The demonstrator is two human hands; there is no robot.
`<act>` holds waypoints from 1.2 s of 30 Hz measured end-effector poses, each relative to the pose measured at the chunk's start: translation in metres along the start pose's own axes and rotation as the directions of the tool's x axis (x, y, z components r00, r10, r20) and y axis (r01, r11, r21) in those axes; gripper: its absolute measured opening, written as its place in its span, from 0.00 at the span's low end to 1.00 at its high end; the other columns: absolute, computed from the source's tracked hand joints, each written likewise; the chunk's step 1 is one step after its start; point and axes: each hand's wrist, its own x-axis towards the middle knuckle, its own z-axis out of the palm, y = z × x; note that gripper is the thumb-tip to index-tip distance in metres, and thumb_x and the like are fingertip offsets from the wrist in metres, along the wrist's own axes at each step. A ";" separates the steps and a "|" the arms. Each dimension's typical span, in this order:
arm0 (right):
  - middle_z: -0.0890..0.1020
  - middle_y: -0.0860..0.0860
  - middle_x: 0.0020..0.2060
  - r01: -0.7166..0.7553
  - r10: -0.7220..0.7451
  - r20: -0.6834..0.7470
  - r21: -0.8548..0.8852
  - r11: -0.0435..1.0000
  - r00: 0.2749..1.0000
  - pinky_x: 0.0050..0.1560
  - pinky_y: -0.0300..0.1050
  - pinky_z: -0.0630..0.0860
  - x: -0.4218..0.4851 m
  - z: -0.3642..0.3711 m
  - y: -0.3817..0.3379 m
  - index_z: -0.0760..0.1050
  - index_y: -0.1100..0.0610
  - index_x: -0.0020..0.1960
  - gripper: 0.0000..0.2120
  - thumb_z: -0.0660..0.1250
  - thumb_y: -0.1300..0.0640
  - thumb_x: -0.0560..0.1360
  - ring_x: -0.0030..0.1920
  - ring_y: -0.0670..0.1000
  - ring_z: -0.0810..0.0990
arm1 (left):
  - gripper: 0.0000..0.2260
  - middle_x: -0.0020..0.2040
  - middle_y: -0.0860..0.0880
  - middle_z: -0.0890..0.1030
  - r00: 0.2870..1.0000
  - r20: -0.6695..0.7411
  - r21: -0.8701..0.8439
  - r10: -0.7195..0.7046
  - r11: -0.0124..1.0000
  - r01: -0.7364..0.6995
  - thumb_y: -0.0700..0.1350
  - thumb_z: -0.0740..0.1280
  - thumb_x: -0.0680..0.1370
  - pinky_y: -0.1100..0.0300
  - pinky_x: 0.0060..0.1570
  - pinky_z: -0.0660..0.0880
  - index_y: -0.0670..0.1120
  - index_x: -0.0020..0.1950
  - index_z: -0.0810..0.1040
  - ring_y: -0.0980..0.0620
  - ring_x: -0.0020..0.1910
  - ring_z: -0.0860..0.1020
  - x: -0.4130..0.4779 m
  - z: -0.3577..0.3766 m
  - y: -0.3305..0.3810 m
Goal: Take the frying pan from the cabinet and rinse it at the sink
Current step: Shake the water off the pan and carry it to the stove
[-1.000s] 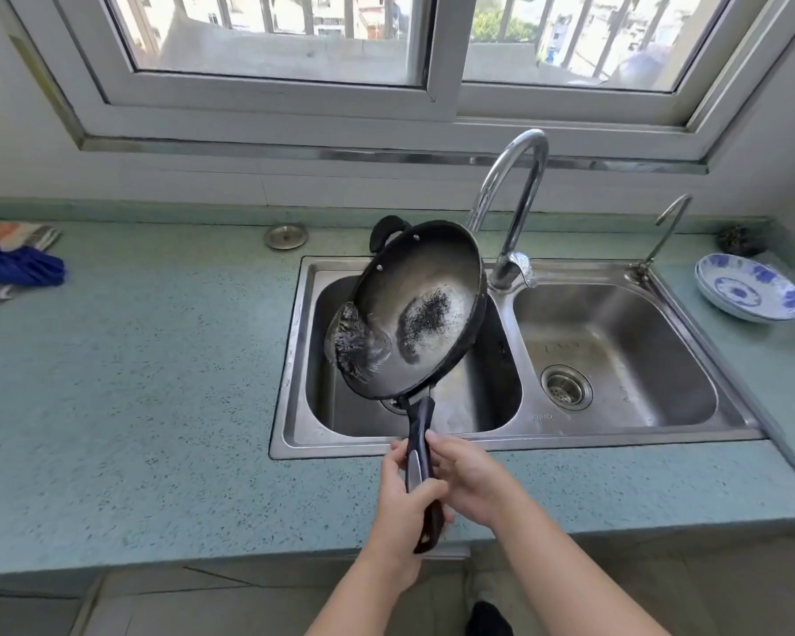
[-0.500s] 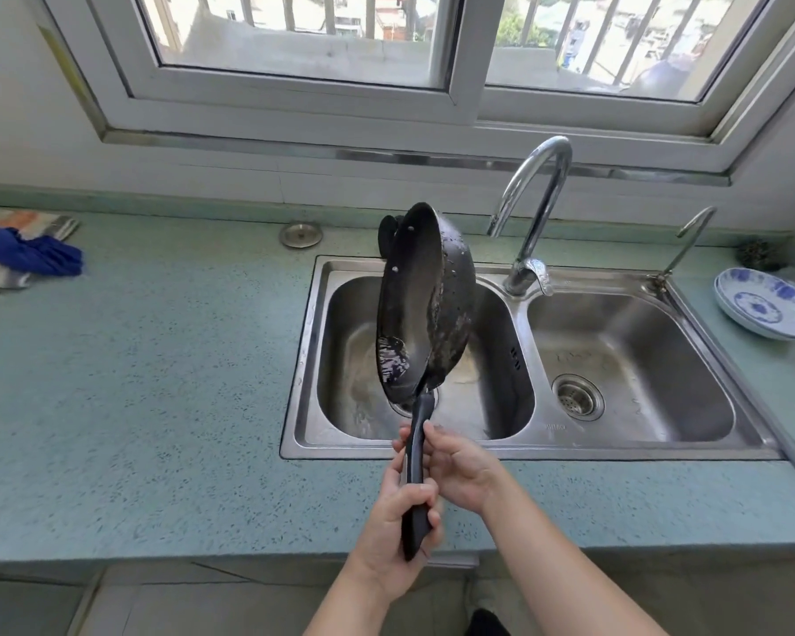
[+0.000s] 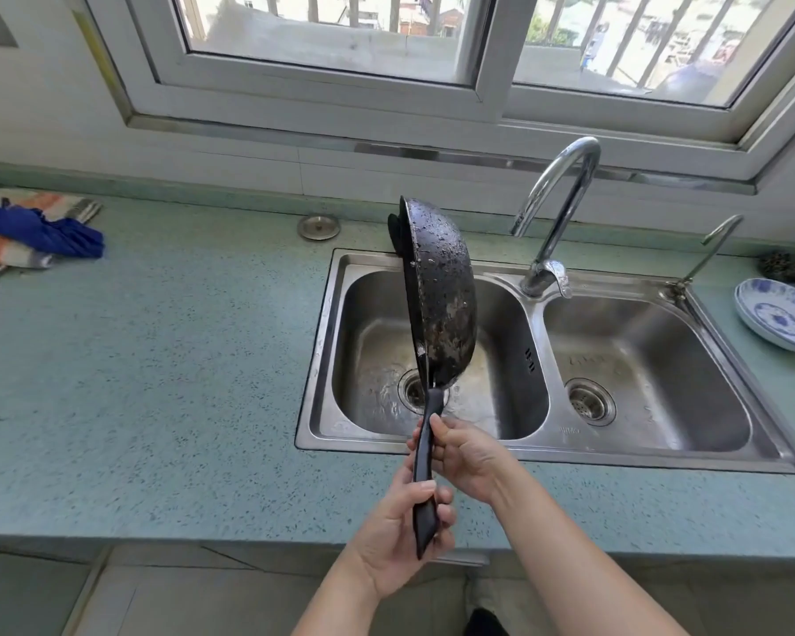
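Note:
A black frying pan (image 3: 441,296) stands on edge above the left basin of the steel double sink (image 3: 535,445), its wet, worn underside facing right and its inside hidden. Both hands grip its long black handle: my left hand (image 3: 398,534) holds the lower end over the counter's front edge, and my right hand (image 3: 467,456) holds it higher up, near the sink's front rim. Water lies around the left basin's drain (image 3: 413,391). The curved tap (image 3: 558,218) stands between the basins; no stream shows from its spout.
A blue-and-white plate (image 3: 781,314) lies on the counter right of the sink beside a small tap (image 3: 707,250). A blue cloth on a striped towel (image 3: 33,231) sits far left. A metal sink plug (image 3: 318,227) rests behind the left basin. A window runs along the back wall.
The pan has rolled from showing its inside with water pooled in it to standing on edge with its underside to the right. Both hands kept their hold on the handle.

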 end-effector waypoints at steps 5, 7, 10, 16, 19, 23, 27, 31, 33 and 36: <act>0.81 0.53 0.29 -0.021 0.017 -0.031 -0.142 0.990 0.999 0.43 0.42 0.75 0.001 -0.003 0.001 0.71 0.61 0.41 0.09 0.58 0.62 0.79 0.34 0.51 0.77 | 0.16 0.36 0.44 0.80 0.989 -0.136 0.388 -0.059 0.915 0.108 0.35 0.64 0.76 0.58 0.33 0.78 0.50 0.61 0.73 0.48 0.36 0.81 -0.002 -0.009 0.022; 0.80 0.54 0.31 -0.014 0.008 -0.040 -0.149 0.989 0.999 0.44 0.43 0.74 0.001 -0.002 0.001 0.72 0.61 0.41 0.09 0.58 0.62 0.79 0.35 0.52 0.77 | 0.13 0.34 0.44 0.80 0.978 -0.208 0.506 -0.023 0.853 0.127 0.33 0.60 0.77 0.59 0.33 0.77 0.48 0.56 0.74 0.48 0.35 0.81 0.001 0.000 0.025; 0.78 0.55 0.34 -0.007 -0.001 -0.052 -0.157 0.988 0.999 0.44 0.41 0.73 0.002 0.001 0.002 0.72 0.61 0.40 0.10 0.58 0.62 0.79 0.36 0.51 0.75 | 0.16 0.31 0.47 0.73 0.940 -0.318 0.664 0.126 0.737 0.126 0.34 0.55 0.76 0.62 0.26 0.72 0.49 0.58 0.71 0.53 0.26 0.75 0.009 0.015 0.011; 0.78 0.55 0.37 -0.022 -0.002 -0.092 -0.258 0.966 0.996 0.47 0.42 0.73 0.005 -0.005 0.002 0.73 0.59 0.41 0.07 0.62 0.60 0.78 0.36 0.51 0.72 | 0.11 0.30 0.47 0.69 0.897 -0.393 0.595 0.201 0.800 0.081 0.35 0.57 0.77 0.64 0.21 0.66 0.47 0.55 0.71 0.54 0.22 0.69 0.015 0.020 -0.007; 0.77 0.54 0.35 0.000 -0.031 -0.093 -0.316 0.949 0.995 0.45 0.40 0.74 0.002 -0.001 -0.001 0.72 0.59 0.40 0.07 0.63 0.59 0.77 0.34 0.50 0.73 | 0.10 0.28 0.48 0.69 0.904 -0.396 0.487 0.162 0.871 0.057 0.35 0.57 0.77 0.64 0.22 0.65 0.47 0.52 0.72 0.54 0.22 0.68 0.011 0.022 -0.003; 0.78 0.53 0.35 0.023 -0.059 -0.075 -0.406 0.914 0.995 0.46 0.39 0.75 -0.002 0.006 -0.003 0.72 0.60 0.44 0.06 0.65 0.58 0.76 0.35 0.49 0.75 | 0.08 0.26 0.49 0.69 0.910 -0.394 0.378 0.127 0.925 0.035 0.35 0.58 0.78 0.64 0.21 0.64 0.46 0.52 0.72 0.54 0.21 0.67 0.008 0.019 0.000; 0.79 0.54 0.37 0.013 -0.055 -0.085 -0.430 0.903 0.995 0.46 0.39 0.75 -0.002 0.009 -0.003 0.72 0.60 0.45 0.06 0.65 0.57 0.76 0.37 0.50 0.77 | 0.09 0.26 0.50 0.69 0.909 -0.397 0.367 0.126 0.930 0.031 0.35 0.58 0.78 0.64 0.21 0.64 0.46 0.52 0.72 0.55 0.21 0.67 0.008 0.015 0.001; 0.79 0.55 0.36 -0.002 -0.031 -0.075 -0.409 0.913 0.997 0.43 0.40 0.76 -0.002 0.009 -0.001 0.72 0.59 0.43 0.06 0.65 0.57 0.76 0.37 0.52 0.76 | 0.09 0.27 0.49 0.69 0.915 -0.385 0.394 0.121 0.918 0.044 0.35 0.58 0.78 0.63 0.22 0.65 0.46 0.53 0.72 0.54 0.22 0.67 0.006 0.010 0.002; 0.79 0.55 0.37 -0.011 -0.020 -0.075 -0.400 0.916 0.997 0.44 0.41 0.76 -0.002 0.009 0.001 0.72 0.60 0.45 0.05 0.66 0.58 0.76 0.38 0.53 0.76 | 0.10 0.28 0.49 0.69 0.917 -0.382 0.399 0.116 0.916 0.051 0.35 0.57 0.78 0.63 0.21 0.65 0.46 0.55 0.72 0.54 0.22 0.67 0.005 0.008 0.002; 0.80 0.56 0.38 -0.013 -0.018 -0.073 -0.402 0.916 0.997 0.44 0.41 0.76 -0.002 0.009 0.003 0.73 0.60 0.47 0.06 0.66 0.58 0.75 0.39 0.54 0.77 | 0.10 0.28 0.49 0.69 0.922 -0.372 0.393 0.109 0.918 0.050 0.35 0.57 0.78 0.63 0.21 0.65 0.46 0.54 0.72 0.54 0.22 0.67 0.004 0.006 0.001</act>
